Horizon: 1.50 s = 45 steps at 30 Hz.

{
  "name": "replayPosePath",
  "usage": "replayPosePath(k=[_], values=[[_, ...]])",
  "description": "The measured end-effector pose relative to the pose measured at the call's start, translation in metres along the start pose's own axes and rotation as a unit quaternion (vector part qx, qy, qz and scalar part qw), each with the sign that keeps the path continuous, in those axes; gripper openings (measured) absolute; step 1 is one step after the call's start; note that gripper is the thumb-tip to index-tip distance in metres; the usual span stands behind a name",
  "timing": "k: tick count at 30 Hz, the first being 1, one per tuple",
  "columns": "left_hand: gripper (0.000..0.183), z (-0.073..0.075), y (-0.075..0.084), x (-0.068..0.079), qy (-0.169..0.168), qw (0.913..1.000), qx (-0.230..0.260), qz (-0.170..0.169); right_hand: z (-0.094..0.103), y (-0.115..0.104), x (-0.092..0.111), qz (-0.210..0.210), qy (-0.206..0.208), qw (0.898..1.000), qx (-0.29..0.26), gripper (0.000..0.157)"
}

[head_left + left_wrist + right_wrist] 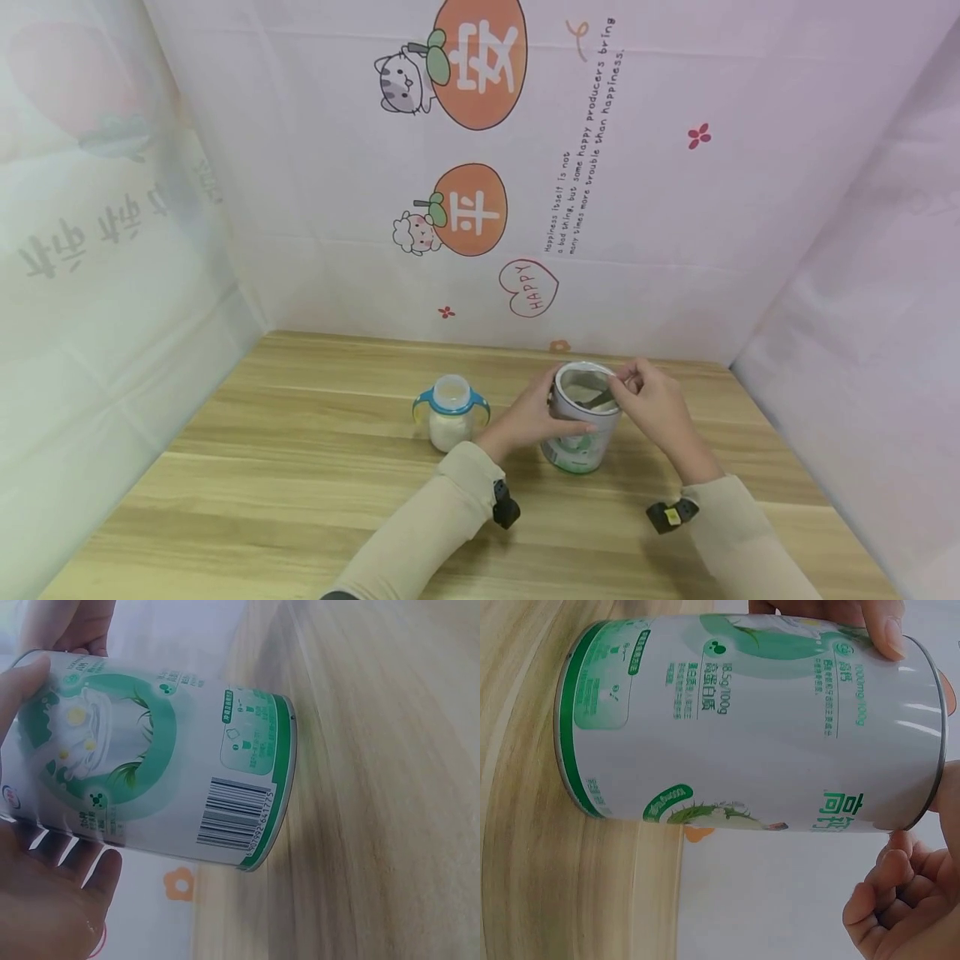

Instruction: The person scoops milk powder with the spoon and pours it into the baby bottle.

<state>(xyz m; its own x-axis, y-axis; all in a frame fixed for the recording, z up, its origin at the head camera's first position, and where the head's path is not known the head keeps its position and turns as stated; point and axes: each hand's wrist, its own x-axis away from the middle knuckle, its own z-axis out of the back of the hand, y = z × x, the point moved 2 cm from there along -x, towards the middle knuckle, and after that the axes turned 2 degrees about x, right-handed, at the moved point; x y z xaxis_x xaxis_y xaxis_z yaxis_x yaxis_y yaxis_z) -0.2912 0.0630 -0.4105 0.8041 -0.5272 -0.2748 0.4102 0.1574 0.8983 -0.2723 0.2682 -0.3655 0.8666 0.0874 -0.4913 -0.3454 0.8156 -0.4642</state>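
Observation:
A white and green milk powder can [577, 457] stands lidless at the right of the table. My left hand [528, 417] grips it from the left side, thumb across the front below the rim; in the left wrist view the can [150, 765] shows its barcode. At the right rim, my right hand [656, 407] pinches the handle of a dark scoop [602, 398], which reaches down into the can; its far end is partly hidden. The right wrist view shows curled fingers of the right hand [900, 889] by the can's rim, but not the scoop.
Left of the can stands a baby bottle [450, 432] with blue and yellow handles, no cap and whitish contents, close to the left forearm. The wood-grain table [247, 467] is bordered by printed cloth walls [630, 308] at the back and sides.

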Motion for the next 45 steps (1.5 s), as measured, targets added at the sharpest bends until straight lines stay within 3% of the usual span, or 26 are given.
replayPosePath(k=[6,15,27,32,38,45], values=[[0.082,0.003,0.002,0.001,-0.011,0.9996,-0.019,-0.017,0.001,0.000,0.002,-0.004,-0.003,1.000,0.000,0.018],[0.089,0.009,-0.003,0.003,0.003,0.9992,-0.025,0.030,0.005,0.001,0.003,0.004,-0.001,1.000,0.001,0.023],[0.087,0.020,0.008,0.011,0.012,0.9975,-0.043,0.055,0.008,0.001,0.005,0.008,-0.011,1.000,0.004,0.026],[0.075,0.032,0.017,0.017,0.012,0.9961,-0.079,0.037,0.010,0.003,0.006,-0.004,-0.019,1.000,0.004,0.031],[0.062,0.050,0.029,0.020,0.005,0.9907,-0.136,-0.003,0.011,0.003,0.007,0.016,-0.009,1.000,0.003,0.028],[0.050,0.076,0.036,0.027,0.013,0.9781,-0.199,-0.060,0.013,0.004,0.009,0.026,0.001,1.000,0.014,0.025]])
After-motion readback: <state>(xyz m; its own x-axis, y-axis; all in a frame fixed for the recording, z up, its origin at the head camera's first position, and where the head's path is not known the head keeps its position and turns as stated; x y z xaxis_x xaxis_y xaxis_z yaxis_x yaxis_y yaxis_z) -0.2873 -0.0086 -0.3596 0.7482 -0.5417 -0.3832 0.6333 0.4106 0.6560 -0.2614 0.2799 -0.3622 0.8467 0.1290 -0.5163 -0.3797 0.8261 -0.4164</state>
